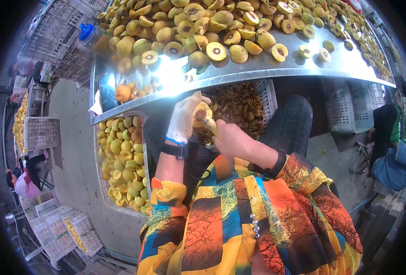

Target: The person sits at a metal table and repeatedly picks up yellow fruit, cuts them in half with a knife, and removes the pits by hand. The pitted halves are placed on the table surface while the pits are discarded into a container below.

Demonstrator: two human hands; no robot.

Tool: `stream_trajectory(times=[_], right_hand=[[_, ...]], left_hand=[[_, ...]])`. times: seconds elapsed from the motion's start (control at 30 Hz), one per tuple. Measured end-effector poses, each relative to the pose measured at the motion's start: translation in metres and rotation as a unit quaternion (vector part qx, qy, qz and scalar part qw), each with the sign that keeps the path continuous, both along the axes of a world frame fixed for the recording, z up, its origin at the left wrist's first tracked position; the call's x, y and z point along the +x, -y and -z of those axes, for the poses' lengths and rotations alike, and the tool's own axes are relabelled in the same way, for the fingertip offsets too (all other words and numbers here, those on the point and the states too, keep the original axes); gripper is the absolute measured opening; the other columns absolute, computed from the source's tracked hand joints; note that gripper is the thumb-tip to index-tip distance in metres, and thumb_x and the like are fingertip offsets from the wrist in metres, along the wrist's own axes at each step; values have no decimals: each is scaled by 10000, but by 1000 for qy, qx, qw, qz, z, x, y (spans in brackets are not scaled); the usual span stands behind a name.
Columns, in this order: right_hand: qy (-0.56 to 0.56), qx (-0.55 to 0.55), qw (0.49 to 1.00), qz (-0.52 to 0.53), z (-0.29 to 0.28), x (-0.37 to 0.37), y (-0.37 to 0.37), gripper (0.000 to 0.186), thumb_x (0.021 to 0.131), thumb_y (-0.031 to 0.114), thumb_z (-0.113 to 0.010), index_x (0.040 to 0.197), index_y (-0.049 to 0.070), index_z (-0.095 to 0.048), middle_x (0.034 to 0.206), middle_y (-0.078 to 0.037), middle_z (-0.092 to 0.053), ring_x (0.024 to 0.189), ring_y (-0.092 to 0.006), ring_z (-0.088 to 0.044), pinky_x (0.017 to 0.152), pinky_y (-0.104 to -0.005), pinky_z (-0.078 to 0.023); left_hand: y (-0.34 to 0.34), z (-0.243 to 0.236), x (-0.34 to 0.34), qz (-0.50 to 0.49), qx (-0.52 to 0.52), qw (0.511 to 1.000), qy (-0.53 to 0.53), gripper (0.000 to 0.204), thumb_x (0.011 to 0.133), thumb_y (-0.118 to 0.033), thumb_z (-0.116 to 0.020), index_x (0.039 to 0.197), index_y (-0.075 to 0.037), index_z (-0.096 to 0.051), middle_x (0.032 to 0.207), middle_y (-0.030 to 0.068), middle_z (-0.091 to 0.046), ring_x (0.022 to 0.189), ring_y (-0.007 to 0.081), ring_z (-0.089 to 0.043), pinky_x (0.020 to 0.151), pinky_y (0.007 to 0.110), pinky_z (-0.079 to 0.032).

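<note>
My left hand (183, 120), in a white glove, is closed around a yellow peach half (202, 111) whose cut face shows a reddish-brown pit area. My right hand (237, 140) is bare and wrapped round the pale handle of a small pitting tool (210, 127); its tip meets the cut face, partly hidden by fruit and fingers. Both hands are over a white crate (268, 98) of brown pits and scraps, between my knees. Ahead, a metal table (258, 68) bears a heap of halved peaches (216, 51), many with dark pits showing.
At my left, a crate (103, 195) holds hollowed yellow-green halves. A blue-capped bottle (89, 34) stands at the table's left end. White crates (345, 105) sit under the table on the right. Stacked crates (58, 231) and people are further off on both sides.
</note>
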State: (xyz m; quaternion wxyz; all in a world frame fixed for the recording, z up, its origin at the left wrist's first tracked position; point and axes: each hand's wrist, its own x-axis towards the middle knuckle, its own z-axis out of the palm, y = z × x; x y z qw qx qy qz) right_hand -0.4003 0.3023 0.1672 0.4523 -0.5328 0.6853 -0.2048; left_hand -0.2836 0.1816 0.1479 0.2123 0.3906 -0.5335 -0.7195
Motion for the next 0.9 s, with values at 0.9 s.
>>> stream_trajectory(times=[0.9], right_hand=[[454, 177, 864, 124, 7, 1, 4, 80, 815, 74, -492, 851, 65, -421, 597, -13, -416, 379, -79, -367, 333, -258, -324]], left_hand=[[-12, 20, -20, -132, 227, 957, -122, 302, 877, -300, -547, 914, -1, -562, 682, 148, -599, 510, 225, -585, 454, 291, -483]])
